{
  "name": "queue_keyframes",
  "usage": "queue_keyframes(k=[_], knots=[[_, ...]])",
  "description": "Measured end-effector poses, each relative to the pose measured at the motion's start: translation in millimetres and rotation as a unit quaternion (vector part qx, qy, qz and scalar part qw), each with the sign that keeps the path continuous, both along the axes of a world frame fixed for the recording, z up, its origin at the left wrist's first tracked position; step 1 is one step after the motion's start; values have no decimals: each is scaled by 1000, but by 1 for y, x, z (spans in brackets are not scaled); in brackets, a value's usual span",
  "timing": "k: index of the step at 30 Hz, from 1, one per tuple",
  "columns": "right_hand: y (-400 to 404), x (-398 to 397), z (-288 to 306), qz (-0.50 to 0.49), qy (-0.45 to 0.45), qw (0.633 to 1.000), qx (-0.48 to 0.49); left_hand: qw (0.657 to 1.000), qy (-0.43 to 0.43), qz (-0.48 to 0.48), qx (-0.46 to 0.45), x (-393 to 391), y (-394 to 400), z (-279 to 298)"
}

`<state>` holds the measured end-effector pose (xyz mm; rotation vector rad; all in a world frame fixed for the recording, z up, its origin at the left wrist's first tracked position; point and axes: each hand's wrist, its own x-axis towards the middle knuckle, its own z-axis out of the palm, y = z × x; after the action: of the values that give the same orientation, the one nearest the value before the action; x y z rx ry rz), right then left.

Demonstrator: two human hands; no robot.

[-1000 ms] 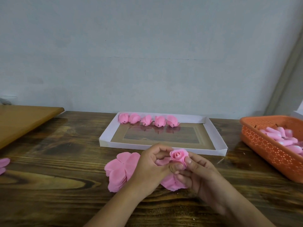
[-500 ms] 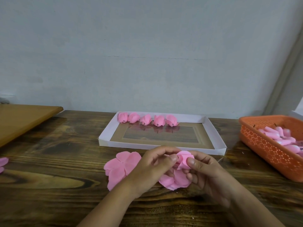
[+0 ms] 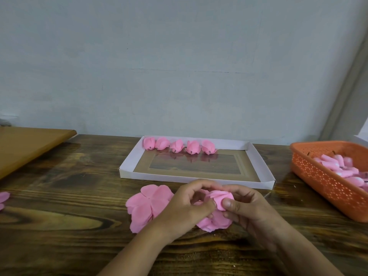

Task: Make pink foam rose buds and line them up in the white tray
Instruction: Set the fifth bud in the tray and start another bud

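A pink foam rose bud is held just in front of the white tray. My right hand pinches it from the right, thumb on its front petal. My left hand grips it from the left with curled fingers. Several finished buds stand in a row along the tray's far wall. A stack of flat pink petal pieces lies on the table under and left of my hands.
An orange perforated basket with several pink foam cores stands at the right. A brown board lies at the left. Another pink petal piece sits at the table's left edge.
The bud has turned from facing up with its spiral showing to lying on its side. Both hands have drawn closer around it and dropped slightly toward the table.
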<state>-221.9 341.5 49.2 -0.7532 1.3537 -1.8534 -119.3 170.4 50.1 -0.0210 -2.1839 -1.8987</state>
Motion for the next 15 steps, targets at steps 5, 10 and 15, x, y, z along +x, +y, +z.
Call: queue_keyframes(k=[5, 10, 15], knots=[[-1, 2, 1, 8, 25, 1000, 0, 999, 1, 15, -29, -2, 0, -4], [-2, 2, -1, 10, 44, 999, 4, 997, 13, 49, -58, -4, 5, -6], [-3, 1, -2, 7, 56, 998, 10, 993, 42, 70, -88, -3, 4, -6]])
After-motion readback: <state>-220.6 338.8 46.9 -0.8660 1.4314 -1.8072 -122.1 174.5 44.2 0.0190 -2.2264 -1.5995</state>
